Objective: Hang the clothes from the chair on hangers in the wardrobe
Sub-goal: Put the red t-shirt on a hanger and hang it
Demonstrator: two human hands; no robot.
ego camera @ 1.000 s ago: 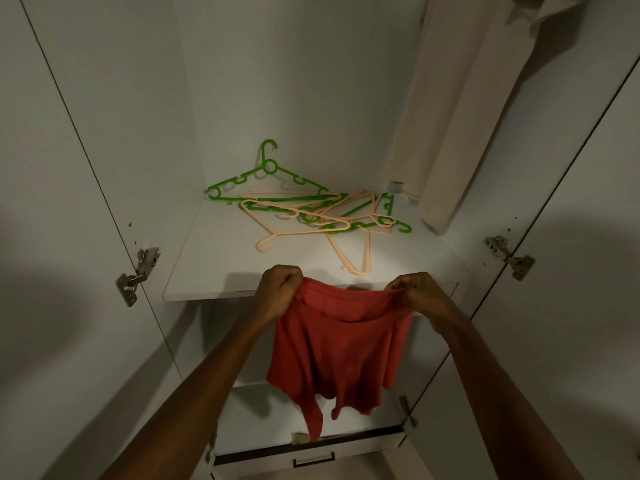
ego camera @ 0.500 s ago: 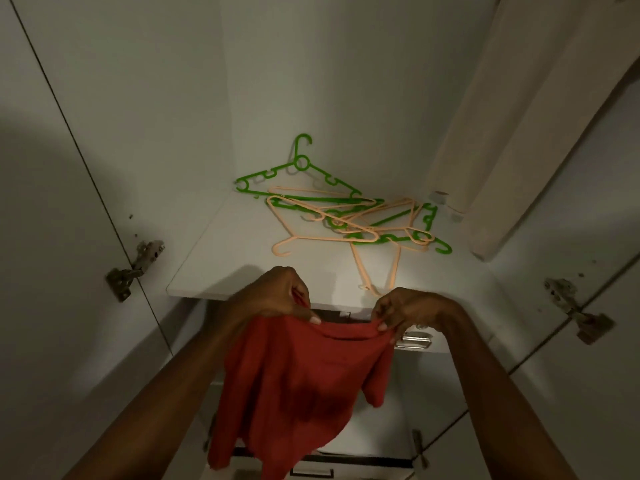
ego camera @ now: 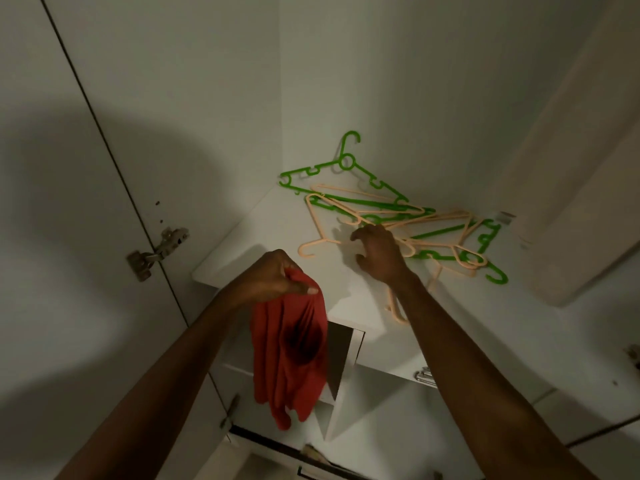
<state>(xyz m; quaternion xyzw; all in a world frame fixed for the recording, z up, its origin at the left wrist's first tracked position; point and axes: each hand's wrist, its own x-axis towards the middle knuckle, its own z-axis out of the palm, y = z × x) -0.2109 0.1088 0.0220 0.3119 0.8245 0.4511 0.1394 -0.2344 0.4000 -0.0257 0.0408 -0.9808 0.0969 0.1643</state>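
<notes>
Item: red garment [ego camera: 291, 355], one piece, soft cloth, hanging in loose folds from the left hand [ego camera: 273, 278], which is bunching its top edge between curled fingers and thumb in front of the white shelf [ego camera: 242, 251] of the wardrobe. The cloth is drooping limp and gathering on itself, so it is judged light, floppy and unlikely to slip from a pinch, though it is offering no shape of its own; the neck or shoulder line looks like the place to hold while a hanger goes in, and which end is now uppermost cannot be told. Item: peach hangers [ego camera: 346, 216], several, thin plastic, lying tangled with green hangers [ego camera: 346, 161] in a heap on the shelf, well apart from the garment. The right hand [ego camera: 377, 254] is reaching over the near side of the heap with fingers spread and bent, resting on or just above a peach arm; whether it is already closing on that arm cannot be told. The hangers are judged stiff, light and smooth, with hooks and notches likely to be snagging one another, so lifting one by its neck below the hook seems safest. Item: pale cloth [ego camera: 568, 168], hanging at the right of the wardrobe, its lower edge just beside the heap. Item: door hinge [ego camera: 156, 251], metal, on the left panel.
</notes>
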